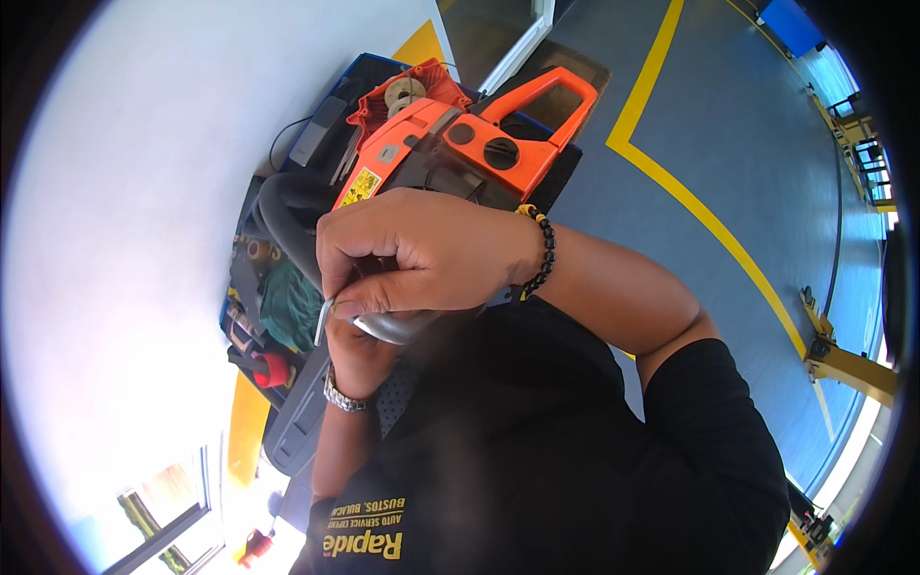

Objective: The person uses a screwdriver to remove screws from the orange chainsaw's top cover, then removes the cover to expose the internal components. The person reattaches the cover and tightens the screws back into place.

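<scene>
- While the thumb and fingers of the right hand (431,249) pinch a slim metal piece (323,323), its wrist, ringed by a black bead bracelet (547,251), bends in from the right.
- Mostly hidden behind it, the left hand (360,362) sits just below, close to the same piece; whether it grips anything, I cannot tell. A metal-banded wristwatch (345,395) circles its wrist.
- Beside the right thumb shows a rounded silvery part (391,328), its far end covered; what it belongs to is unclear.
- Just beyond the hands lies an orange chainsaw body (450,134), with a looped rear handle (575,91), dark round caps and a yellow label (361,185).
- Behind it rests an orange cover (439,79), with a pale spool-like part (404,93) near it.
- To the left, a thick black curved handle (278,222) arches near a green cloth (290,305); a red ring-shaped item (274,369) lies nearer the person.
- At right, yellow lines (685,189) cross the blue-grey floor (709,105).
</scene>
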`<move>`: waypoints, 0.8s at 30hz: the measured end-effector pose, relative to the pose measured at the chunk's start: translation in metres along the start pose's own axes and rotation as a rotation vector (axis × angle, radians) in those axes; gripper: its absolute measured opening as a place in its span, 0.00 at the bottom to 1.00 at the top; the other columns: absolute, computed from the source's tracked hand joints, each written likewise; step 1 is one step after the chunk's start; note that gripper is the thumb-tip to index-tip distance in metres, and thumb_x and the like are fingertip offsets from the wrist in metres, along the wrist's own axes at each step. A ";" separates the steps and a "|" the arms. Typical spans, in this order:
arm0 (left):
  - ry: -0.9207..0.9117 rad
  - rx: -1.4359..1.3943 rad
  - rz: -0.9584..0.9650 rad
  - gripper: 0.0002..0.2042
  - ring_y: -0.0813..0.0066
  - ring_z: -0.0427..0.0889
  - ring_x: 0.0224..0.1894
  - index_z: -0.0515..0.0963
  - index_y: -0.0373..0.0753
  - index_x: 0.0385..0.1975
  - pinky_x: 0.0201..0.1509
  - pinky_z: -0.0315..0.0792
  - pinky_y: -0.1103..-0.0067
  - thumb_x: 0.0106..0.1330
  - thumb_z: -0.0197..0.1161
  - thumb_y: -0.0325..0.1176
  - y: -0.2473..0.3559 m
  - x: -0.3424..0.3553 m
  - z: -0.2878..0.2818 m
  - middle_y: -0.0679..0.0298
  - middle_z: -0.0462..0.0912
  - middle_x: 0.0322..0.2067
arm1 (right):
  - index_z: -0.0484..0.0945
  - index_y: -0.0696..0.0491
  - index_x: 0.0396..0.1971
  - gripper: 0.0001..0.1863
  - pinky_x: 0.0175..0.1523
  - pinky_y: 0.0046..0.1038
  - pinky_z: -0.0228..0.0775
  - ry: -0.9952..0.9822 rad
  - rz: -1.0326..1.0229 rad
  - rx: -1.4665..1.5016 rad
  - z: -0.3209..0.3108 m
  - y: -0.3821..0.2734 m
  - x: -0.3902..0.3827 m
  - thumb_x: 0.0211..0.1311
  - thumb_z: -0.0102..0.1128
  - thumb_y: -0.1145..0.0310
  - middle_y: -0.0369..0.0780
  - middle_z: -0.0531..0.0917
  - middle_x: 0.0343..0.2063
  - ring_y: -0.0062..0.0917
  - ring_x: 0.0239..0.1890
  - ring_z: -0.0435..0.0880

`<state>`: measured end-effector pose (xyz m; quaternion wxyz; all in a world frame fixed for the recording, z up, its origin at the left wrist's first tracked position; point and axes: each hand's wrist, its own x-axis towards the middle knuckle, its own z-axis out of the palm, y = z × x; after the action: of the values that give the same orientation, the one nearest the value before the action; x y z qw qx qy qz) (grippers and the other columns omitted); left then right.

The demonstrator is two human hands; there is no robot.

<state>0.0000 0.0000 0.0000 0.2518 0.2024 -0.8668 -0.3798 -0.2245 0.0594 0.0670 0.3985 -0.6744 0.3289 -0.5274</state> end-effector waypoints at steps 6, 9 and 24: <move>0.060 -0.104 -0.023 0.16 0.68 0.85 0.49 0.80 0.34 0.49 0.53 0.77 0.73 0.62 0.73 0.26 -0.013 -0.006 0.007 0.60 0.85 0.48 | 0.79 0.56 0.38 0.09 0.44 0.32 0.74 0.001 -0.230 -0.098 0.000 0.005 0.008 0.66 0.68 0.67 0.40 0.82 0.36 0.33 0.39 0.83; 0.105 -0.209 -0.099 0.13 0.65 0.86 0.45 0.82 0.34 0.43 0.48 0.79 0.71 0.59 0.73 0.25 0.002 0.004 0.009 0.58 0.85 0.46 | 0.79 0.56 0.37 0.09 0.43 0.32 0.74 0.020 -0.186 -0.143 -0.001 0.002 0.008 0.65 0.68 0.67 0.40 0.81 0.35 0.34 0.38 0.83; 0.136 -0.179 0.009 0.21 0.63 0.85 0.46 0.77 0.35 0.52 0.47 0.78 0.70 0.59 0.73 0.27 -0.003 0.008 0.010 0.56 0.84 0.47 | 0.80 0.53 0.31 0.11 0.29 0.29 0.74 0.137 -0.063 -0.355 0.019 -0.020 0.010 0.59 0.67 0.61 0.37 0.82 0.24 0.30 0.24 0.83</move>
<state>-0.0112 -0.0009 -0.0061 0.3289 0.2003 -0.8113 -0.4399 -0.2029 0.0639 0.0871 0.2333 -0.7065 0.4218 -0.5181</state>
